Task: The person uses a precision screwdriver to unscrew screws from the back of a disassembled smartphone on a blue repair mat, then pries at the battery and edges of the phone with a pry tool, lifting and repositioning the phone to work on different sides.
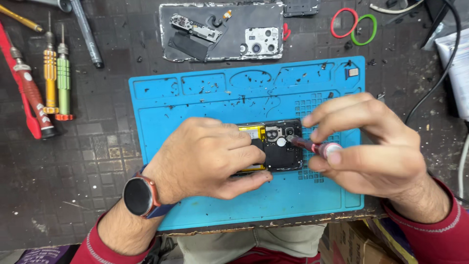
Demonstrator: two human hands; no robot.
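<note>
Two hands at centre frame — the left hand clamps down on an opened phone lying on the blue mat, fingers curled around its lower edge. The right hand pinches a red screwdriver, tip touching the phone's dark board. Upper centre, the removed back cover rests — spare screwdrivers lie upper left.

A phone-repair workbench: blue silicone work mat, precision screwdrivers, removed phone back cover on a dark tabletop
</note>
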